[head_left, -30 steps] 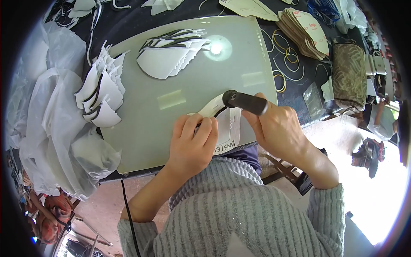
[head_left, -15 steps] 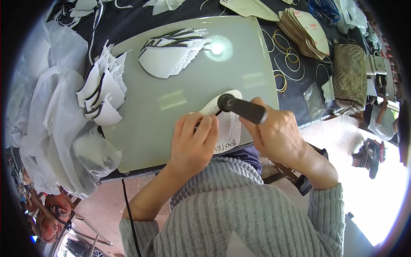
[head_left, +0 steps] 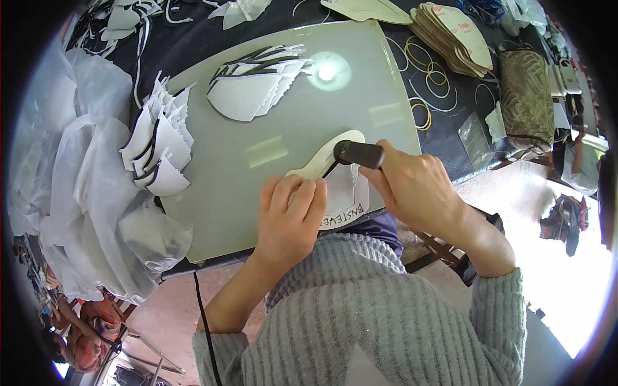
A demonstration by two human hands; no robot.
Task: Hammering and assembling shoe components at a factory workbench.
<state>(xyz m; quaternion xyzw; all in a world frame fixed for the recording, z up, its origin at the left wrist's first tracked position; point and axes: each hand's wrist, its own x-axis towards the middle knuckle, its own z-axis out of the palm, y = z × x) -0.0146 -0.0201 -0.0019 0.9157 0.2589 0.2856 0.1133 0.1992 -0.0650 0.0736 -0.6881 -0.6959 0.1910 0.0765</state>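
Note:
My right hand point(head_left: 418, 186) is closed on a dark hammer-like tool point(head_left: 364, 154) with a round end, held over a pale, shoe-part-shaped template point(head_left: 347, 220). The template has hand lettering along its near edge. On it lies a white cut piece point(head_left: 341, 193) with a notched right edge and a black strip point(head_left: 331, 169) along its upper left edge. My left hand point(head_left: 286, 219) presses the left end of this piece with bent fingers, which hide that end. The tool's round end is beside the top of the strip; whether it touches cannot be told.
Beneath everything is a greenish-grey board point(head_left: 225, 167) on a dark-covered table. It bears fanned white pieces point(head_left: 241, 93), with another stack point(head_left: 161, 141) at its left edge. Plastic bags point(head_left: 90, 174) lie left; card templates point(head_left: 450, 38), ring loops point(head_left: 431, 80) and a patterned roll point(head_left: 524, 96) lie right.
The tool has tipped, so its dark body looks shorter, and its round end has shifted slightly right. My left hand stays on the white piece. The whole view has shifted slightly.

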